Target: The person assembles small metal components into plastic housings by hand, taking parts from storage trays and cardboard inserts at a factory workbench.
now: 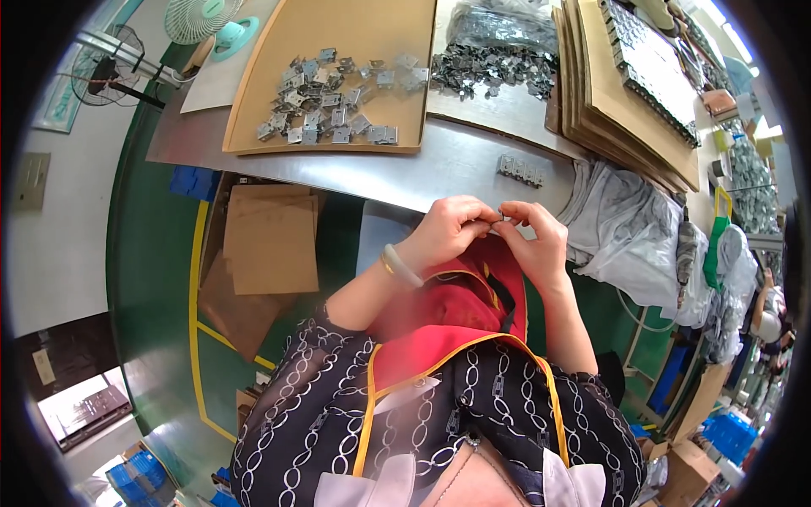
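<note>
My left hand and my right hand meet just in front of the metal table's edge, fingertips pinched together. A tiny metal piece shows between them; its shape is too small to make out. A pale bangle circles my left wrist. Beyond my right hand, a short row of small metal fittings stands on the metal table. Farther left, a shallow cardboard tray holds many loose bent metal plates. Dark small metal parts lie heaped behind the row.
At the right, stacked cardboard sheets carry a tray of metal parts. White plastic bags or cloth hang over the table edge below. A teal fan stands at far left. Brown cardboard sheets lean under the table.
</note>
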Tool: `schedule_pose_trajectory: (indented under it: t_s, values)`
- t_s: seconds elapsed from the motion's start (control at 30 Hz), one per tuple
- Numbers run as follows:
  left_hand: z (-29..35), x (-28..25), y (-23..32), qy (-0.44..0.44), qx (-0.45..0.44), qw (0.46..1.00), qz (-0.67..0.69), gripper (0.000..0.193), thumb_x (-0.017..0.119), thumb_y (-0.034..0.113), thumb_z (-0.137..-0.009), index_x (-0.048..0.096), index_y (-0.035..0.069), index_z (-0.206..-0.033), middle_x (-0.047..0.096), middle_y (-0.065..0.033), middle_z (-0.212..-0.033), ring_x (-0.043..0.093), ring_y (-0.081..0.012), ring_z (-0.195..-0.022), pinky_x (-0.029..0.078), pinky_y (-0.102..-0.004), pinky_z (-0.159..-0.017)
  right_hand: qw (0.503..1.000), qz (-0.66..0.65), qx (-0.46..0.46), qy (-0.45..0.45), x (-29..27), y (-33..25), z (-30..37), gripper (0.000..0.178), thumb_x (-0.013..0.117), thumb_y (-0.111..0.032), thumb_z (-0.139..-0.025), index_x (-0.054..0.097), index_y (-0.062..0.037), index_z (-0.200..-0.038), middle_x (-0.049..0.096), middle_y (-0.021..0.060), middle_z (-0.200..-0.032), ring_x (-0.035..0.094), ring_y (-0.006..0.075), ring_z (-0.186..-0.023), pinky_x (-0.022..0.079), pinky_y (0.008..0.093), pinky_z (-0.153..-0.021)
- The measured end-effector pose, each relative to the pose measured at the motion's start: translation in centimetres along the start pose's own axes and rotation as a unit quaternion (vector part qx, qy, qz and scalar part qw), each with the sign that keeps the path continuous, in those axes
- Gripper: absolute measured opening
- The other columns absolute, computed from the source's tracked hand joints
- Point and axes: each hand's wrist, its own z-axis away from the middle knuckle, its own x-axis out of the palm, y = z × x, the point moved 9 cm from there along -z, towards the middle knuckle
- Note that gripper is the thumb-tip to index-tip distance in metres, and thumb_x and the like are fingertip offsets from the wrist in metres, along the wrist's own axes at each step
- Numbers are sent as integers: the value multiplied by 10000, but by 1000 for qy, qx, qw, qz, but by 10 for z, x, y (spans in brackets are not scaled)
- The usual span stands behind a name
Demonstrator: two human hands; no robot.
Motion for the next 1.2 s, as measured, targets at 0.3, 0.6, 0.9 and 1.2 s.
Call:
schedule_pose_trajectory:
  t_s: [0.3, 0.6, 0.9, 1.2]
  values:
    - [-101, -154, -39, 138, 69, 896, -416, 200, 725, 108, -870, 756, 27, -1050, 741, -182, -1016, 702, -354, -946, 572, -434, -854, 982, -129, 139, 21, 5, 43, 10, 341, 804, 12, -826, 619, -16, -1111, 782, 64, -999, 618, 61, -818, 504, 237, -763]
    - [-150, -190, -118, 69, -19, 785, -615, 238, 733, 273, -860, 737, 49, -938, 740, -156, -947, 707, -363, -943, 576, -453, -863, 979, -136, 146, 29, 3, 49, 13, 339, 783, 14, -852, 584, -24, -1125, 779, 67, -1015, 610, 58, -825, 490, 237, -767]
    - [-78, -235, -128, 325, -235, 866, 300, 347, 565, 287, -1064, 681, -31, -1143, 720, -167, -1045, 715, -196, -862, 604, -258, -657, 959, -198, 198, 50, -9, 82, 31, 343, 764, 21, -884, 553, -33, -1150, 766, 87, -1013, 672, 91, -898, 516, 241, -777]
    - [-53, -102, -40, 189, -150, 879, 411, 275, 638, -10, -981, 622, -53, -1252, 695, -138, -1141, 700, -211, -1022, 606, -341, -956, 938, -239, 246, 57, -3, 82, 23, 335, 762, 7, -902, 545, -27, -1157, 761, 106, -999, 689, 105, -901, 534, 228, -787]
